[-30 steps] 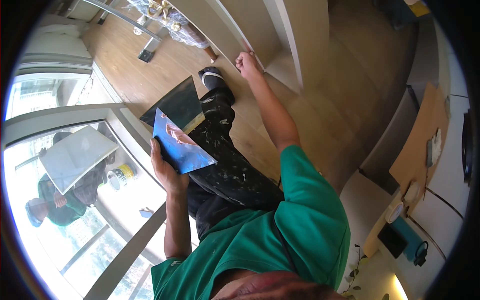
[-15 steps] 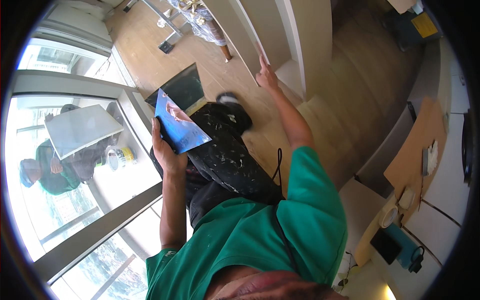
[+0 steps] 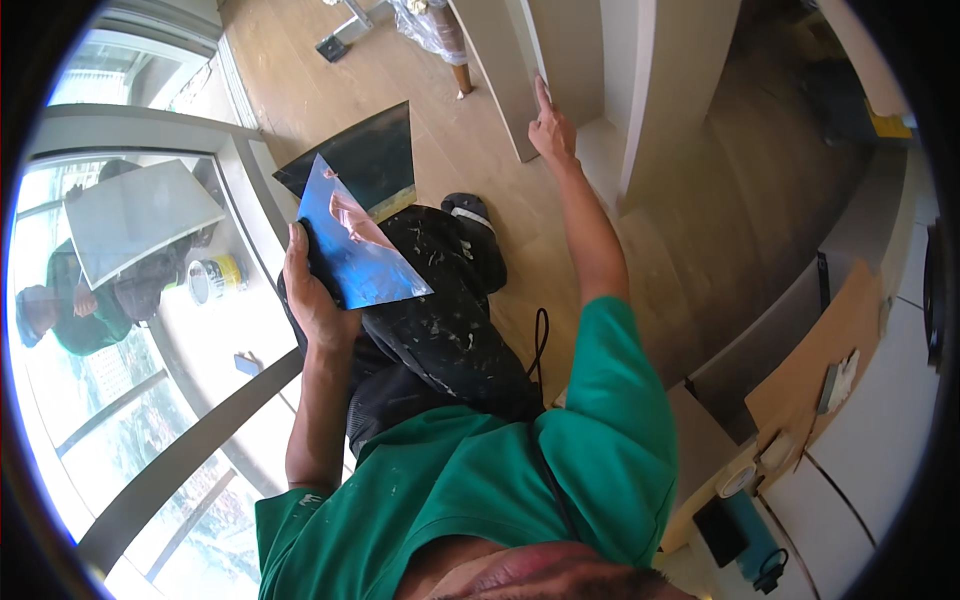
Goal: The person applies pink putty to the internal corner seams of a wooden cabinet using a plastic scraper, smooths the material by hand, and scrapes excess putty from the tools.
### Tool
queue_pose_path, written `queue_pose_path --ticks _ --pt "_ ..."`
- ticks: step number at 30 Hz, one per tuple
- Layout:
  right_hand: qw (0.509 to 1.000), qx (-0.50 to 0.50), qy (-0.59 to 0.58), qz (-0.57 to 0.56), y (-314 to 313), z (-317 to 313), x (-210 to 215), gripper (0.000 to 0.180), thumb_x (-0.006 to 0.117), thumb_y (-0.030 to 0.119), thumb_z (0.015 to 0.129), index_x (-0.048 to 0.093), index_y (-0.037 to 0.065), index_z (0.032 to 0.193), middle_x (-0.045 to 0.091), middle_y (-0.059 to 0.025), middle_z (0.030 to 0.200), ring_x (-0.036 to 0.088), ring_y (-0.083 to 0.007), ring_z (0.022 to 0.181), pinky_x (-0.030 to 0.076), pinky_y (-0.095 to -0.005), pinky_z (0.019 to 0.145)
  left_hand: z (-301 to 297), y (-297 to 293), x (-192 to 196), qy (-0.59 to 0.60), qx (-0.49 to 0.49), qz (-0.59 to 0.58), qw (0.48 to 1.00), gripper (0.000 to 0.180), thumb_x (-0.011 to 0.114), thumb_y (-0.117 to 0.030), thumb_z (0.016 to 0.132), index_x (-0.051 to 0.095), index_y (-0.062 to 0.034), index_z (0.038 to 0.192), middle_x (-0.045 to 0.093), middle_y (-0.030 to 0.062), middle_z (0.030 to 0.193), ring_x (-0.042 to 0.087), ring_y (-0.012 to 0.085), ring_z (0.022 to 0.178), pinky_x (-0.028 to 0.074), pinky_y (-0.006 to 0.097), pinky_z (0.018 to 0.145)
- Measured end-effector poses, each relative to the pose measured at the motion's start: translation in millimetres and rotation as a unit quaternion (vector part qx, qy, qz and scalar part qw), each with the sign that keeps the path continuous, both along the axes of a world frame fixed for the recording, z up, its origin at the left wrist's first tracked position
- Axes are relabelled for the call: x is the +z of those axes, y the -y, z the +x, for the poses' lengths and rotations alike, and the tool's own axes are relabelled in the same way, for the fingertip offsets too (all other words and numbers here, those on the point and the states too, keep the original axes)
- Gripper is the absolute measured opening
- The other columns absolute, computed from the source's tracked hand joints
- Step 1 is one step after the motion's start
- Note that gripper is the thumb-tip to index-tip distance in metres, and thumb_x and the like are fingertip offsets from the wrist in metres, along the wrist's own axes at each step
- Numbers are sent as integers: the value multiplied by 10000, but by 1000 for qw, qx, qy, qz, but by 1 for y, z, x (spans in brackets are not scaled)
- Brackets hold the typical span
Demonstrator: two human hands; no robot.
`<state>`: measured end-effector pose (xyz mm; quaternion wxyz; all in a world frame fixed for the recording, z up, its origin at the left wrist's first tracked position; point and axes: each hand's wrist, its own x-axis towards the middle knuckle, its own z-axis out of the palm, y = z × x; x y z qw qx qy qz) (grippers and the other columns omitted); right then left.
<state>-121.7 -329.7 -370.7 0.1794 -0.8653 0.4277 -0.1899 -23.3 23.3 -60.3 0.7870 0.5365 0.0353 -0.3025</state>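
Observation:
My left hand grips the lower left edge of a thin, glossy blue plate, roughly triangular as it shows here. A pinkish patch lies across its upper face; I cannot tell whether it is a smear or a reflection. My right hand is raised at the pale cabinet panel, index finger stretched along its front edge and the other fingers bent. Nothing shows in that hand. Behind the blue plate lies a dark flat sheet with a light lower edge.
Window glass fills the left side, showing a person with a white board and a paint bucket. A plastic-wrapped furniture leg stands at the top. On the right are a brown board, a tape roll and a dark phone-like slab.
The view has shifted, and more of the cabinet shows. My right index finger has slid upward along the panel edge. The blue plate stays in my left hand, turned slightly more face-on.

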Motion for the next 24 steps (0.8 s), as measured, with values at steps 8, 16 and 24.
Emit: queue_pose_path --ticks 8,16,24 --pt "986 0 13 165 -9 -36 -60 949 598 63 797 174 361 1592 688 -190 991 690 -384 842 568 -481 747 6 -4 -6 -6 12 4 1000 391 542 -376 1029 586 -63 1259 653 68 1102 657 176 960 551 341 852" --pt "984 -10 13 180 -24 -62 -103 883 577 51 803 254 302 1586 667 -127 771 665 -320 735 530 -455 707 0 12 6 27 16 26 999 352 515 -379 1043 594 -75 1203 654 61 1085 655 166 958 544 333 856" --pt "990 -20 32 134 -48 -93 -126 683 607 74 802 490 137 1471 651 -108 820 647 -280 773 515 -429 715 5 3 -1 15 -5 20 1000 534 413 -367 1077 434 7 1459 537 103 1411 561 142 1161 455 287 1002"
